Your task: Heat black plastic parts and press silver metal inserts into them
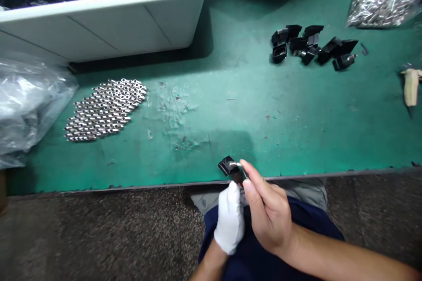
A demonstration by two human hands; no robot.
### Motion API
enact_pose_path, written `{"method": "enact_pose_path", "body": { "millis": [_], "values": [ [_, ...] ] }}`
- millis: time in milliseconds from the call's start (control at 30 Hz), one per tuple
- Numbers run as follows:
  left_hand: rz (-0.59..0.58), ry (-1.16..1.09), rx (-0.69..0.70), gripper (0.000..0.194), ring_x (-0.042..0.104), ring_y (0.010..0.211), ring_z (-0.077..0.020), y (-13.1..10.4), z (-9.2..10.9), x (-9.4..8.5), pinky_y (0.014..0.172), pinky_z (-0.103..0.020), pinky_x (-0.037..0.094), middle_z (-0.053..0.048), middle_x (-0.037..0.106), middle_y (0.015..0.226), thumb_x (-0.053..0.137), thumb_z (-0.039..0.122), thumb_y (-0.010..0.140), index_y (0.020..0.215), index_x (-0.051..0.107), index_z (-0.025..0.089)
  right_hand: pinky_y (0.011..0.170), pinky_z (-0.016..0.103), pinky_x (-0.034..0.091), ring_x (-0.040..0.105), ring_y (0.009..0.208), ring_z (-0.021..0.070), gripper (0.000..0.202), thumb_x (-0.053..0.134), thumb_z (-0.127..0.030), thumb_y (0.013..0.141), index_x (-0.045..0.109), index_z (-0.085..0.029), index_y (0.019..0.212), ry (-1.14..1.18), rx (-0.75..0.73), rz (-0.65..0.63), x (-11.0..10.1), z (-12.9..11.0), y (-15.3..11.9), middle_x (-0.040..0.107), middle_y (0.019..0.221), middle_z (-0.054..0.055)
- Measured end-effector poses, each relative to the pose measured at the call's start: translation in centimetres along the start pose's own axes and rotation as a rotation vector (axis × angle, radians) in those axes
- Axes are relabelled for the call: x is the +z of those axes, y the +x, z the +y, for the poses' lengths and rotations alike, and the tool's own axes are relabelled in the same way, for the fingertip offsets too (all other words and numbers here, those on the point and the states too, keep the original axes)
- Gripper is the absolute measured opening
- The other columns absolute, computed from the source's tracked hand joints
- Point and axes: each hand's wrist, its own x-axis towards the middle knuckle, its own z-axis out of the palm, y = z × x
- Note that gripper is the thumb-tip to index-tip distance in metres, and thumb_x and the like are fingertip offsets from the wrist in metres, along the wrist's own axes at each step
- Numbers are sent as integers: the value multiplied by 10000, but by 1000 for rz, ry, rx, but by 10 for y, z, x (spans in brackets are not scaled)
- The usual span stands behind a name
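My left hand [230, 217], in a white glove, is closed on a small black plastic part [226, 165] at the table's front edge. A short silver metal fitting [232, 163] sits on that part. With thumb and forefinger, my bare right hand [268, 208] pinches a thin bent metal rod that looks like a hex key [243, 170]. Its end meets the silver fitting. The fingers of the gloved hand partly hide the lower side of the black part.
Rows of silver metal fittings [107, 109] lie at left beside a clear plastic bag [29, 105]. A white bin [138, 22] holds black parts. Several black parts [310, 46] lie at back right, near a bag of metal pieces [384, 2] and a beige-wrapped tool [411, 88].
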Motion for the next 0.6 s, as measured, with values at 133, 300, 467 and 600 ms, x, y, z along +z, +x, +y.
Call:
{"method": "enact_pose_path", "body": {
  "millis": [133, 300, 467, 600],
  "values": [
    [267, 180, 213, 263, 571, 1089, -352, -4, -16, 9, 969, -473, 444, -143, 670, 1015, 616, 473, 861, 966, 678, 240, 676, 315, 575, 658, 646, 167, 572, 502, -105, 959, 451, -227, 1515, -67, -95, 75, 9, 12, -8, 738, 968, 66],
    [262, 126, 239, 281, 608, 995, -329, -3, -4, 18, 865, -430, 477, -134, 681, 938, 605, 486, 885, 923, 686, 220, 671, 302, 550, 635, 637, 164, 500, 483, -176, 987, 495, -191, 1487, -53, -30, 67, 10, 17, -9, 739, 936, 84],
    [59, -67, 121, 468, 548, 624, -159, -3, 33, 15, 596, -290, 465, -53, 620, 724, 456, 584, 956, 797, 618, 175, 702, 274, 542, 633, 691, 146, 435, 495, -260, 1012, 556, -211, 1439, 43, 69, -11, -14, 10, 3, 729, 983, 51],
    [-244, -164, 0, 439, 537, 575, -113, -12, 68, 1, 548, -249, 451, -37, 621, 750, 489, 547, 961, 972, 632, 132, 661, 264, 532, 591, 632, 126, 433, 497, -306, 1022, 548, -224, 1444, 44, 107, -49, -35, 4, 10, 703, 841, 11]
  ]
}}
